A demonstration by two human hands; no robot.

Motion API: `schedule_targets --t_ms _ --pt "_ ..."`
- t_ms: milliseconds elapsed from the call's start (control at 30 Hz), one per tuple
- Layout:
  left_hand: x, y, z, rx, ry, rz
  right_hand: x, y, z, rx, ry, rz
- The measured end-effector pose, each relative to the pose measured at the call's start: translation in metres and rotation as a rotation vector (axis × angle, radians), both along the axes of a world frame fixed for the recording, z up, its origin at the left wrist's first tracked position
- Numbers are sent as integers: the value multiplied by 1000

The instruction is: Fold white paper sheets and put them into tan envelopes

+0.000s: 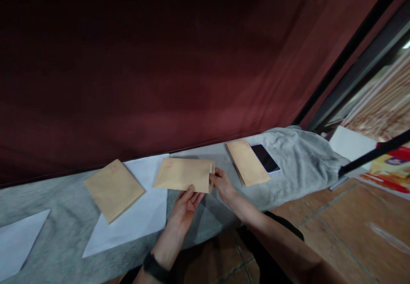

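Observation:
I hold a brown envelope (182,174) just above a grey cloth-covered surface (64,232). My left hand (185,205) supports it from below, fingers closed on its near edge. My right hand (222,185) pinches the envelope's right end, where the flap and a sliver of white paper show. A second brown envelope (112,188) lies to the left on a white sheet (141,220). A stack of brown envelopes (247,162) lies to the right, next to a black phone (264,158).
Another white sheet (19,237) lies at the far left. A dark red curtain (160,74) hangs behind the surface. Tiled floor (352,232) and colourful printed material (389,168) are at the right, with a black bar (374,153) crossing there.

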State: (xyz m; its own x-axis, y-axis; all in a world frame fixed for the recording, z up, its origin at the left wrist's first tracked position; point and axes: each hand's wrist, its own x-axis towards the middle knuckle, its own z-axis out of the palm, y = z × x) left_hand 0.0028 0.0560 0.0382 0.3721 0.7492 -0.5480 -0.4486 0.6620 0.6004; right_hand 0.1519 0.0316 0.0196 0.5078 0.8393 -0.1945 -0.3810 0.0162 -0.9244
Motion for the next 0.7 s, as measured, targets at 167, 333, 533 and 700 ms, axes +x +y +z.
schedule_targets --t_ms 167,333,533,700 --pt "2 19 -7 166 149 -21 5 -15 3 -71 -5 186" --pt "-11 46 -6 314 319 -228 34 -32 11 -130 62 307" --pt "-18 53 -8 418 412 -433 55 -35 2 -132 -350 152" --pt "-18 53 -15 470 562 -446 31 -33 -10 61 -1010 338"
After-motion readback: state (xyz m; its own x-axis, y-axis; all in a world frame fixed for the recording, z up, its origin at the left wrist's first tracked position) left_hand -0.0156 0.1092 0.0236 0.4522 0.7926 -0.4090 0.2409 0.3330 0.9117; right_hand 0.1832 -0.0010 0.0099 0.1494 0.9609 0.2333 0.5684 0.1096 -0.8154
